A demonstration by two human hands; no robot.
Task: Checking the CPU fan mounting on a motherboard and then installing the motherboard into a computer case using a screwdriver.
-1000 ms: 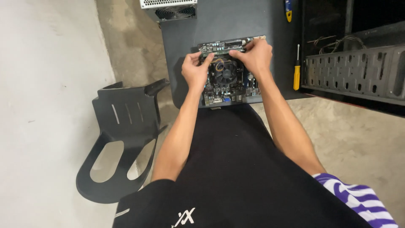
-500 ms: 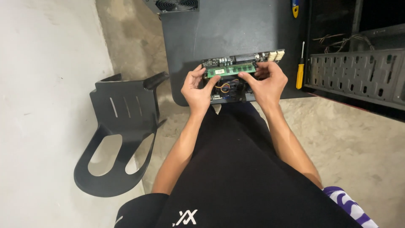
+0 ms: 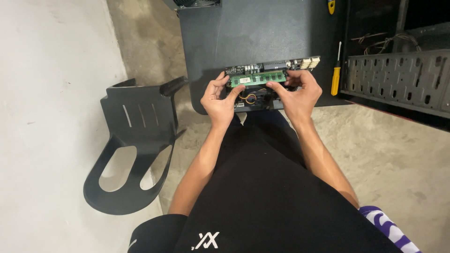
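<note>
Memory stick (image 3: 258,78) between both hands

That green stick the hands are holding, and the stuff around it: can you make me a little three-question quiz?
1. True or false: both hands hold the green memory stick, the left hand at its left end and the right hand at its right end.
2. What colour is the handle of the screwdriver on the black table? A red, B yellow, C blue.
3. Which side of the person is the black plastic chair lying on the floor?

Key: 1 true; 2 B; 3 the left side.
</note>
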